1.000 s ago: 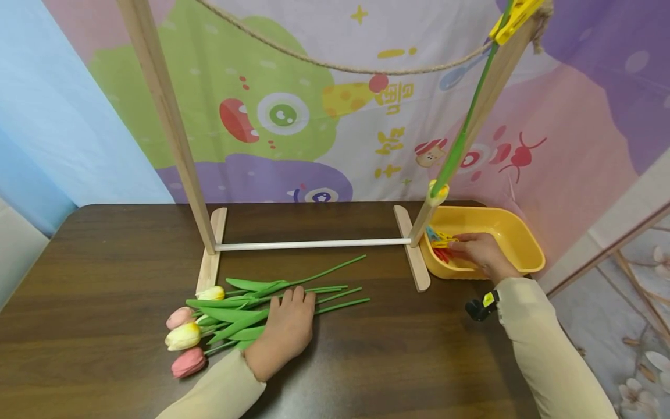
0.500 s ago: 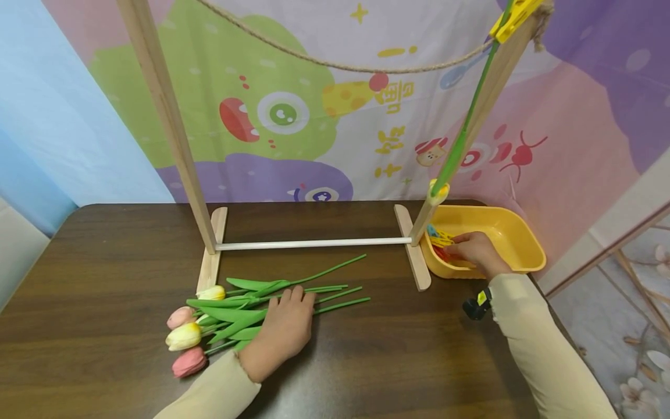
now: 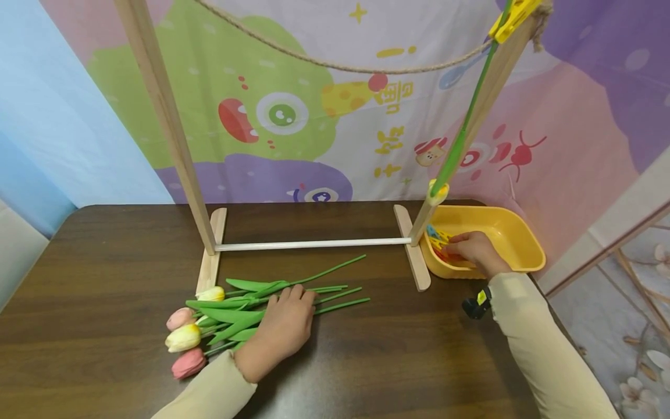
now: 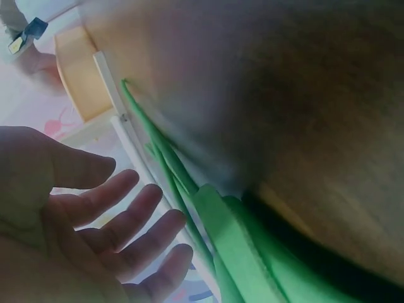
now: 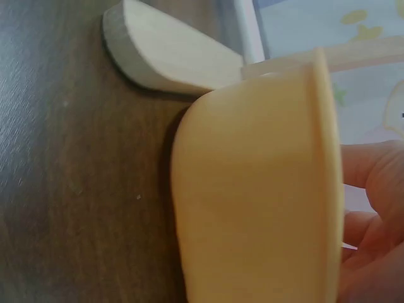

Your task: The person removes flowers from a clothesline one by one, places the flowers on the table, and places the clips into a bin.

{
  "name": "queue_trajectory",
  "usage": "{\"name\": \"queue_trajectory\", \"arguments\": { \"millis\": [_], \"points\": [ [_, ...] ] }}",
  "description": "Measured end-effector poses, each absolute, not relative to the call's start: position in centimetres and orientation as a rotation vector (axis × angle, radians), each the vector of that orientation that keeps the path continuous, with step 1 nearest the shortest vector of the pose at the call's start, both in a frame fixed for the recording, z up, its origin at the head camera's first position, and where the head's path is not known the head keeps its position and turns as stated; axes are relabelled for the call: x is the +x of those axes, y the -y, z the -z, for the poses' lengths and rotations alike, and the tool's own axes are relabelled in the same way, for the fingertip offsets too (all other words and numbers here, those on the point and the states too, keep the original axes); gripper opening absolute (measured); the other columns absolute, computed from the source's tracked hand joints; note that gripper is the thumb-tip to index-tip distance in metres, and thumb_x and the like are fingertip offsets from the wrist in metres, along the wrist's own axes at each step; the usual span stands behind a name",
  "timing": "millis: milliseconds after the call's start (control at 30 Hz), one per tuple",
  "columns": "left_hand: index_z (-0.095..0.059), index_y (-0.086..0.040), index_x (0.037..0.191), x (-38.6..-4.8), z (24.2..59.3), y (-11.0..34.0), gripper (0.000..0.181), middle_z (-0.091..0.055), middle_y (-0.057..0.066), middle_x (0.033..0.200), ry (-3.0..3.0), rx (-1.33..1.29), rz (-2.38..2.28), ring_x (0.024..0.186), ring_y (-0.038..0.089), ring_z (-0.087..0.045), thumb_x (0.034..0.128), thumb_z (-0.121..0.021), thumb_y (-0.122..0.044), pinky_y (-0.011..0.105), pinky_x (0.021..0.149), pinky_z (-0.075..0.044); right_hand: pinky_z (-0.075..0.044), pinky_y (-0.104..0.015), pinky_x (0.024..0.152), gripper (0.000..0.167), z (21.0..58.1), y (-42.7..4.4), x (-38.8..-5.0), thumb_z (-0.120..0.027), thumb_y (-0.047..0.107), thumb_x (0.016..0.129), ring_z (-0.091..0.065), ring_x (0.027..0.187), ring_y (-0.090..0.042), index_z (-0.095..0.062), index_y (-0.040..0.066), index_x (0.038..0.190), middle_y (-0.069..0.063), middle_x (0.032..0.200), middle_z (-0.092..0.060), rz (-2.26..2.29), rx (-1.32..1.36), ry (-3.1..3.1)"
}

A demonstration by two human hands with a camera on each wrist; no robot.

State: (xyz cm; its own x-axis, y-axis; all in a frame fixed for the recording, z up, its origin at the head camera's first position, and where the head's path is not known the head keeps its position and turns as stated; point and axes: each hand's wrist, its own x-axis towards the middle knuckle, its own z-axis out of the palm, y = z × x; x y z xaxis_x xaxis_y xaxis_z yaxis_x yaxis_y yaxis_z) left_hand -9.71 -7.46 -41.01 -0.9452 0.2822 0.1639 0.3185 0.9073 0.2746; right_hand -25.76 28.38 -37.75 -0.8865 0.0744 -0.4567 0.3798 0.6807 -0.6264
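On the brown table my left hand [image 3: 287, 320] rests over the stems of several artificial tulips. In the left wrist view this left hand [image 4: 107, 233] has its fingers spread and loosely bent, with green leaves [image 4: 237, 246] beside them. Pink and yellow tulip heads [image 3: 183, 337] point left. My right hand [image 3: 478, 251] reaches into a yellow plastic basket [image 3: 515, 233], its fingertips at a small group of yellow, red and blue clothespins [image 3: 439, 237]. The basket wall [image 5: 252, 189] hides the right fingertips in the right wrist view, so their hold is unclear.
A wooden frame [image 3: 173, 128] with a white crossbar [image 3: 314, 244] stands behind the tulips. A rope [image 3: 314, 61] sags across it. One tulip [image 3: 455, 157] hangs head down at the right post, by a yellow clothespin [image 3: 515, 20]. A cartoon cloth [image 3: 293, 180] hangs behind.
My right hand has shifted slightly left and lower among the clothespins, and the yellow ones there have turned a little. My left hand has barely moved on the tulips.
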Motion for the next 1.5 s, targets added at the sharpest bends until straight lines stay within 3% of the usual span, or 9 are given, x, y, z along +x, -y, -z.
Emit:
{"name": "queue_trajectory", "arguments": {
  "millis": [467,567,633,700,800,933,1000,1300,1500],
  "points": [
    [-0.062,-0.008,0.102,-11.5,38.6,6.8,0.015,-0.061,0.005,0.091,2.838,-0.511,0.691,0.086,0.026,-0.058,0.0898,-0.06,-0.016,0.042,0.071,-0.045,-0.043,-0.046,0.099,0.061,34.1,-29.0,-24.2,-0.049,0.04,0.095,-0.049,0.12,-0.04,-0.041,-0.005,0.137,-0.026,0.137,-0.045,1.257,0.266,-2.615],
    [-0.062,-0.007,0.103,-11.9,37.8,6.6,0.016,-0.061,0.005,0.092,2.805,-0.527,0.759,0.086,0.025,-0.057,0.0903,-0.059,-0.016,0.042,0.073,-0.046,-0.047,-0.04,0.095,0.06,32.9,-28.8,-23.8,-0.047,0.04,0.096,-0.052,0.118,-0.038,-0.042,-0.005,0.135,-0.026,0.136,-0.046,1.312,0.234,-2.662],
    [-0.061,-0.007,0.104,-12.2,37.0,6.3,0.016,-0.061,0.006,0.094,2.779,-0.54,0.818,0.086,0.024,-0.057,0.0908,-0.058,-0.016,0.041,0.075,-0.046,-0.051,-0.031,0.089,0.058,32.1,-28.7,-23.6,-0.046,0.039,0.097,-0.058,0.111,-0.03,-0.044,-0.006,0.134,-0.024,0.133,-0.048,1.361,0.212,-2.702],
    [-0.06,-0.006,0.105,-12.7,36.2,6.0,0.017,-0.061,0.006,0.095,2.747,-0.564,0.889,0.087,0.022,-0.056,0.0916,-0.057,-0.015,0.039,0.078,-0.047,-0.052,-0.021,0.081,0.055,31.1,-28.5,-23.3,-0.046,0.037,0.097,-0.062,0.099,-0.016,-0.047,-0.005,0.132,-0.017,0.126,-0.053,1.421,0.189,-2.745],
    [-0.059,-0.005,0.106,-13.5,34.7,5.4,0.017,-0.06,0.006,0.098,2.697,-0.593,0.993,0.089,0.02,-0.056,0.0928,-0.055,-0.014,0.037,0.08,-0.047,-0.051,-0.013,0.072,0.046,29.5,-28.1,-22.9,-0.05,0.033,0.096,-0.061,0.082,0.002,-0.053,-0.003,0.125,0.004,0.105,-0.063,1.587,0.162,-2.778],
    [-0.059,-0.006,0.107,-14.8,32.4,4.2,0.017,-0.06,0.006,0.099,2.633,-0.602,1.118,0.094,0.019,-0.056,0.094,-0.052,-0.015,0.034,0.084,-0.046,-0.05,-0.011,0.067,0.02,27.2,-27.2,-22.5,-0.056,0.027,0.093,-0.061,0.072,0.005,-0.061,0.011,0.104,0.022,0.079,-0.061,1.854,0.122,-2.746],
    [-0.059,-0.007,0.107,-15.4,31.2,3.6,0.017,-0.06,0.006,0.102,2.598,-0.609,1.163,0.095,0.02,-0.056,0.0941,-0.052,-0.016,0.035,0.086,-0.046,-0.051,-0.011,0.066,0.008,26.1,-26.8,-22.3,-0.058,0.023,0.092,-0.062,0.069,0.002,-0.061,0.017,0.097,0.018,0.078,-0.063,2.003,0.075,-2.686],
    [-0.055,-0.006,0.115,-17.6,25.9,0.2,0.024,-0.056,0.007,0.116,2.468,-0.651,1.359,0.108,0.019,-0.053,0.0955,-0.049,-0.019,0.034,0.094,-0.043,-0.053,-0.017,0.061,0.005,20.4,-24.6,-21.5,-0.065,0.007,0.086,-0.066,0.066,-0.009,-0.069,0.008,0.089,0.001,0.079,-0.069,2.536,-0.222,-2.462],
    [-0.049,-0.005,0.12,-18.4,23.4,-1.6,0.028,-0.053,0.008,0.12,2.411,-0.712,1.422,0.11,0.019,-0.05,0.096,-0.048,-0.019,0.029,0.094,-0.042,-0.054,-0.019,0.062,0.009,17.4,-23.8,-21.4,-0.065,0.009,0.086,-0.067,0.065,-0.011,-0.069,0.005,0.093,-0.002,0.078,-0.07,2.597,-0.317,-2.445]
  ]
}}
